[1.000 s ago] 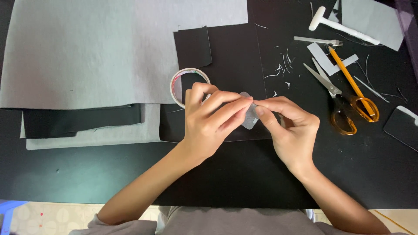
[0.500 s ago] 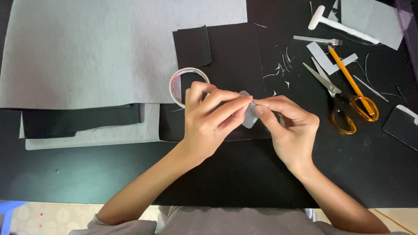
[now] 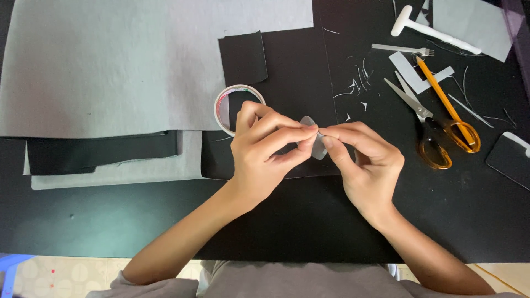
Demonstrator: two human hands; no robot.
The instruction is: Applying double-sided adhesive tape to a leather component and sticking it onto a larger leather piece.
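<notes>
My left hand (image 3: 265, 149) and right hand (image 3: 361, 163) pinch a small grey piece (image 3: 314, 144) between their fingertips, just right of the tape roll (image 3: 223, 107).

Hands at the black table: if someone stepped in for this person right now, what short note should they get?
Left hand and right hand meet at the fingertips, pinching one small grey piece between them above the black sheet.
Tape roll lies just behind the left hand; orange-handled scissors to the right, beside grey offcuts.
Large grey sheet lies at far left.
Done: slivers already cut. Left: small piece not yet set down.
</notes>
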